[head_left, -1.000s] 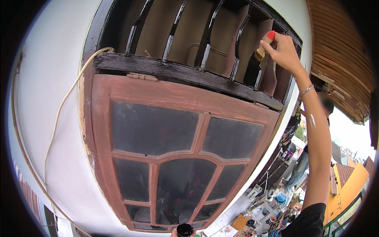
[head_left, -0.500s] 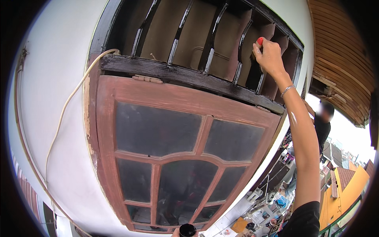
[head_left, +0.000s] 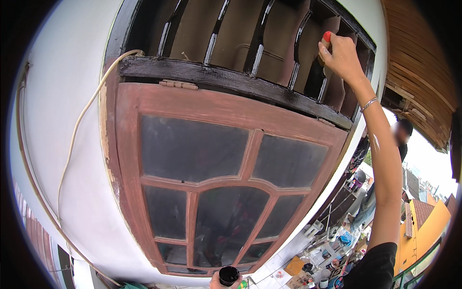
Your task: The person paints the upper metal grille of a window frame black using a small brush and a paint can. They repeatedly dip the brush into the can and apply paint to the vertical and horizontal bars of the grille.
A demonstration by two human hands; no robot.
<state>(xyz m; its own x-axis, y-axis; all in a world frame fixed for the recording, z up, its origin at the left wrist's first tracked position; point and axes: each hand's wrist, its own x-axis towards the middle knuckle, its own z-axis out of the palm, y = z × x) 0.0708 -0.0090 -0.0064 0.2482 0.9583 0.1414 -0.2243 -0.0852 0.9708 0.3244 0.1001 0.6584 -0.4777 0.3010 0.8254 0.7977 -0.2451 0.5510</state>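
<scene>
Raised to the upper right, my right hand (head_left: 342, 55) pinches a paintbrush (head_left: 327, 37) with a red-ended handle; its bristles are hard to make out against the dark wood. The hand is at the slats of a vent panel (head_left: 231, 76) above a door, whose slats and lower rail are largely black, with pale strips on several slat edges and pinkish-brown wood on the right ones. At the bottom edge, my left hand (head_left: 215, 281) is wrapped round a small cup (head_left: 229, 276) of black liquid that looks like paint. Pale smears mark my right forearm.
Below the vent is a reddish-brown door (head_left: 192, 103) with dark glass panes and hinges. A cream cable (head_left: 72, 144) hangs over the white wall at left. At right, another person (head_left: 402, 137) stands beyond my arm, above cluttered goods (head_left: 337, 245) on the floor.
My right hand and the brush have shifted slightly right in the picture and stay near the right-hand slats. The cup and left hand show a little higher. The view has tilted slightly.
</scene>
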